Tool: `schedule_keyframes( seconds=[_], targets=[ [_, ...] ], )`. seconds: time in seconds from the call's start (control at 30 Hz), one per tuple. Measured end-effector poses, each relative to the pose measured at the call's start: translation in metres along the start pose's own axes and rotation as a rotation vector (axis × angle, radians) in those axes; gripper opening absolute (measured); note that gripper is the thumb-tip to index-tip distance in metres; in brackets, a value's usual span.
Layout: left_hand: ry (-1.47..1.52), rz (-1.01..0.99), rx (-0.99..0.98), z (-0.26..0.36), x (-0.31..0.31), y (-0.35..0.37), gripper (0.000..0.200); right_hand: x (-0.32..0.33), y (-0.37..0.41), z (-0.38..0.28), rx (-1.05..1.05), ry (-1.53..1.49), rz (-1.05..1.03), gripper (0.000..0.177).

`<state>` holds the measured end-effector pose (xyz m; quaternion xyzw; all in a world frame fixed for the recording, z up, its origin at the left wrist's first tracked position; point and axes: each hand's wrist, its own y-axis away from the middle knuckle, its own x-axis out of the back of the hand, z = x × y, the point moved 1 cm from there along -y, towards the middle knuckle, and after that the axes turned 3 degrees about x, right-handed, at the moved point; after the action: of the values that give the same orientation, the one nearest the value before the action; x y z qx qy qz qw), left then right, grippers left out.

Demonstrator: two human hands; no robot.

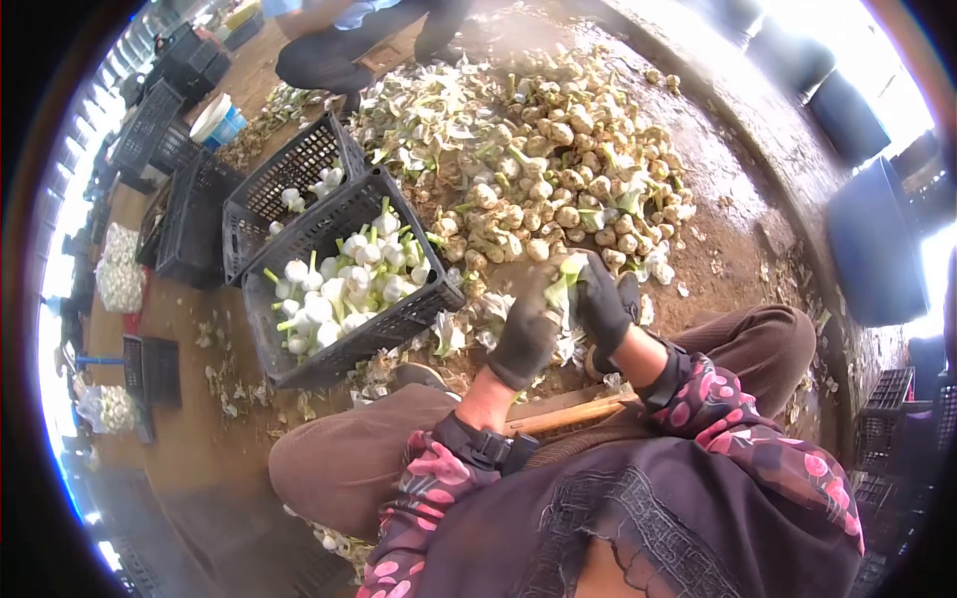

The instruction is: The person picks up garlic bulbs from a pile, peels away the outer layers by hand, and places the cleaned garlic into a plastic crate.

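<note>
Dark work gloves cover both hands, which meet in front of my knees. My left hand point(526, 335) is closed on a garlic bulb, mostly hidden by the fingers. My right hand point(602, 301) grips the same garlic point(565, 283) at its pale green leafy part. Just beyond them lies a big heap of unpeeled garlic bulbs point(578, 149) with dirty skins and cut stems. To the left, a black plastic crate point(349, 344) holds clean white bulbs point(344, 284) with short green stems.
Behind that crate stands a second black crate point(235, 214) with a few bulbs. Loose husks point(419, 110) cover the floor near a crouching person point(349, 50). A white and blue bucket point(217, 122) and stacked crates are farther left. A wooden piece point(568, 415) lies between my legs.
</note>
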<state>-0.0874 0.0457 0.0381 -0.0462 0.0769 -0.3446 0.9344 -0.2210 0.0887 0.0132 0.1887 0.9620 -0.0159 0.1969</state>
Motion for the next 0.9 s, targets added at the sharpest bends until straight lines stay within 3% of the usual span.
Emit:
schedule_keyframes(
  seconds=[0.03, 0.07, 0.1, 0.13, 0.17, 0.2, 0.27, 0.3, 0.33, 0.37, 0.4, 0.43, 0.47, 0.53, 0.57, 0.6, 0.63, 0.67, 0.7, 0.73, 0.77, 0.87, 0.9],
  targets=[
    [0.021, -0.047, 0.073, 0.002, -0.005, 0.005, 0.049, -0.004, 0.001, 0.003, 0.233, 0.315, 0.042, 0.028],
    [0.018, -0.056, 0.072, 0.004, 0.002, 0.003, 0.049, -0.002, 0.003, 0.004, 0.050, 0.058, 0.024, 0.028],
    [0.308, -0.109, 0.212, 0.004, 0.008, 0.001, 0.050, 0.003, 0.002, 0.006, 0.052, 0.056, 0.028, 0.028],
    [0.601, -0.159, 0.355, 0.004, 0.009, 0.002, 0.050, 0.009, -0.001, 0.010, -0.077, -0.035, -0.049, 0.029],
    [0.692, -0.087, 0.405, 0.003, 0.006, 0.004, 0.047, 0.013, -0.002, 0.015, -0.205, -0.127, -0.127, 0.030],
    [0.689, -0.089, 0.405, 0.003, 0.008, 0.004, 0.047, 0.010, -0.001, 0.008, -0.202, -0.129, -0.126, 0.030],
    [0.637, -0.005, 0.415, 0.001, 0.014, 0.008, 0.036, 0.005, 0.009, -0.001, -0.412, -0.523, -0.068, 0.031],
    [0.404, 0.010, 0.370, 0.006, 0.015, 0.007, 0.025, 0.006, 0.006, -0.004, -0.416, -0.631, -0.165, 0.029],
    [0.406, 0.010, 0.369, 0.000, 0.019, 0.006, 0.025, 0.007, 0.009, -0.007, -0.417, -0.629, -0.164, 0.029],
    [-0.003, -0.009, 0.193, -0.010, 0.025, 0.004, 0.022, 0.011, 0.013, -0.016, -0.158, -0.065, -0.191, 0.027],
    [-0.409, -0.025, 0.012, -0.011, 0.027, 0.002, 0.018, 0.008, 0.013, -0.022, -0.019, 0.225, -0.244, 0.028],
    [-0.582, 0.036, 0.017, -0.015, 0.022, 0.006, 0.015, 0.005, 0.014, -0.028, 0.134, 0.560, -0.261, 0.030],
    [-0.987, -0.020, 0.079, -0.019, 0.017, 0.009, 0.016, 0.002, 0.015, -0.034, 0.281, 0.854, -0.236, 0.032],
    [-0.978, -0.033, 0.221, -0.008, 0.007, 0.019, 0.017, -0.007, 0.025, -0.027, 0.099, 0.352, -0.255, 0.030],
    [-1.007, -0.143, 0.279, -0.016, 0.009, 0.016, 0.027, -0.009, 0.032, -0.026, 0.018, 0.091, -0.253, 0.029],
    [-1.012, -0.152, 0.276, -0.032, 0.014, 0.016, 0.027, -0.007, 0.035, -0.022, 0.023, 0.087, -0.245, 0.029],
    [-1.134, -0.242, 0.391, -0.053, 0.020, 0.015, 0.029, -0.002, 0.034, -0.014, 0.025, 0.080, -0.188, 0.028],
    [-1.249, -0.316, 0.507, -0.063, 0.025, 0.010, 0.032, 0.004, 0.030, -0.012, 0.155, 0.272, -0.285, 0.029],
    [-1.349, -0.534, 0.672, -0.064, 0.025, 0.016, 0.034, 0.005, 0.027, -0.016, 0.302, 0.452, -0.357, 0.031],
    [-1.428, -0.785, 0.810, -0.066, 0.026, 0.023, 0.038, 0.006, 0.029, -0.015, 0.289, 0.454, -0.367, 0.031],
    [-1.419, -0.788, 0.818, -0.067, 0.025, 0.032, 0.038, 0.010, 0.029, -0.016, 0.292, 0.440, -0.253, 0.032],
    [-1.156, -0.403, 0.839, -0.062, 0.029, 0.025, 0.061, 0.020, 0.010, -0.027, 0.392, 0.605, -0.135, 0.030],
    [-0.895, -0.202, 0.567, -0.078, 0.040, 0.020, 0.058, 0.024, 0.009, -0.023, 0.304, 0.488, -0.062, 0.030]
  ],
)
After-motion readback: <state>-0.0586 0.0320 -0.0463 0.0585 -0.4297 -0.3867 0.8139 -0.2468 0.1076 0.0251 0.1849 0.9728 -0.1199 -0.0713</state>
